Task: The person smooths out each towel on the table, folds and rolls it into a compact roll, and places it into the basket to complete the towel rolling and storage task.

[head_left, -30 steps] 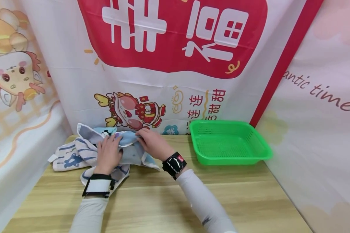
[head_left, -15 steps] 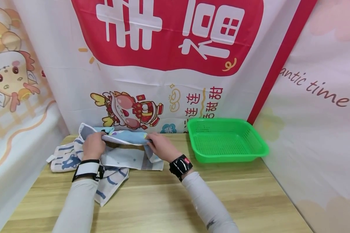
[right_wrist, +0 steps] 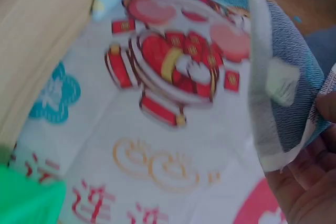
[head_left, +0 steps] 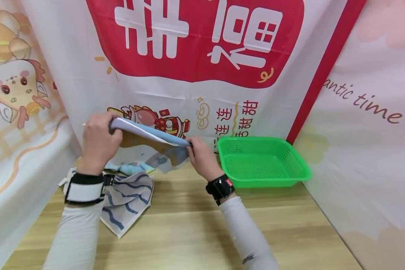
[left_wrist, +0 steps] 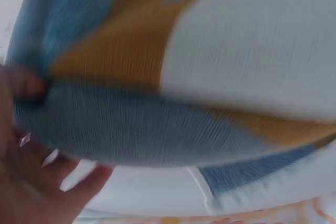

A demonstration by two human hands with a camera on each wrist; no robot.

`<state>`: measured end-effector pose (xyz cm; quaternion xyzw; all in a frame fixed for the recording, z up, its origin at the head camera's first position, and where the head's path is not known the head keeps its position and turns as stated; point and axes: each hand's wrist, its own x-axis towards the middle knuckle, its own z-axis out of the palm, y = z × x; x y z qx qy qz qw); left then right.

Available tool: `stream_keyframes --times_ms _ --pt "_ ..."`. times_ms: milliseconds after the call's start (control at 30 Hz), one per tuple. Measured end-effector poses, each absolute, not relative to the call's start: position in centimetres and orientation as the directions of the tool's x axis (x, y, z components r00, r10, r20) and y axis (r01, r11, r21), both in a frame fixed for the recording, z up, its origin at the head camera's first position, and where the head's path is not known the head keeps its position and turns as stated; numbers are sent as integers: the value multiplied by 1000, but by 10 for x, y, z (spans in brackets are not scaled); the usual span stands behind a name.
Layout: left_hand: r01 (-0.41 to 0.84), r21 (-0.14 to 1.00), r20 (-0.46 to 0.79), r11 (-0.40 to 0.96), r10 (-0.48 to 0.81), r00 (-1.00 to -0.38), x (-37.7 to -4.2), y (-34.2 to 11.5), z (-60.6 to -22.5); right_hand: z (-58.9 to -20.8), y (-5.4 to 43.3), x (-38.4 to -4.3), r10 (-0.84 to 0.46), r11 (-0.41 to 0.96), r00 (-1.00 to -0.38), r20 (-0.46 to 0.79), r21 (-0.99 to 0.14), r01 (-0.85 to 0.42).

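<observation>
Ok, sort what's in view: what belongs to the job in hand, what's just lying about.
In the job:
held towel, blue, brown and white
left hand and right hand, gripping it

Seemingly lying about, none held:
striped towel
light-blue cloth
green basket, perhaps involved

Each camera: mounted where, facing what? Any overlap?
Head: on the head, facing forward-down at the towel; left hand, right hand and sleeves show.
Left wrist: on that wrist, facing the towel; left hand shows.
Right wrist: on that wrist, facing towel edge and printed backdrop; right hand shows.
Head and right wrist share the green basket.
</observation>
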<state>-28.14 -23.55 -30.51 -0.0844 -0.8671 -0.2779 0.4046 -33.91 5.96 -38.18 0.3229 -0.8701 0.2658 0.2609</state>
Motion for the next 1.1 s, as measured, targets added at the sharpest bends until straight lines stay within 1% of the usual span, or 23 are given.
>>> stream_keyframes --times_ms 100,200,267,333,400,467,600,667,767,867,1000,1100 --pt "450 382 680 807 85 -728 -251 -228 -315 -385 83 -327 -399 656 -661 635 -306 -690" --pt "460 415 496 785 228 -838 -229 -222 -346 -402 108 -311 -416 683 -695 587 -304 -665" --pt "419 457 334 784 285 -898 -221 -219 -372 -417 121 -298 -435 696 -730 527 -317 -644" --pt "364 490 193 792 308 -932 -216 -217 -399 -434 130 -285 -446 717 -766 463 -328 -616" --pt "320 488 105 812 310 -945 -212 -218 -424 -450 136 -275 -454 728 -799 394 -353 -587" --pt "278 484 38 829 297 -954 -208 -221 -444 -465 138 -266 -466 740 -829 310 -377 -557" --pt "183 474 -57 861 238 -970 -200 -228 -474 -490 141 -254 -504 742 -848 163 -421 -522" --pt "159 469 -81 869 222 -972 -198 -230 -484 -498 143 -249 -509 752 -851 127 -416 -512" --pt "154 458 -76 875 211 -974 -195 -228 -496 -503 147 -245 -515 762 -849 118 -390 -517" --pt "195 439 -10 877 222 -975 -196 -226 -502 -503 150 -245 -514 772 -849 124 -364 -521" --pt "260 371 91 892 244 -966 -210 -229 -507 -500 150 -247 -481 802 -867 129 -336 -494" --pt "273 338 100 901 254 -962 -228 -234 -510 -502 148 -249 -468 813 -872 143 -318 -489"
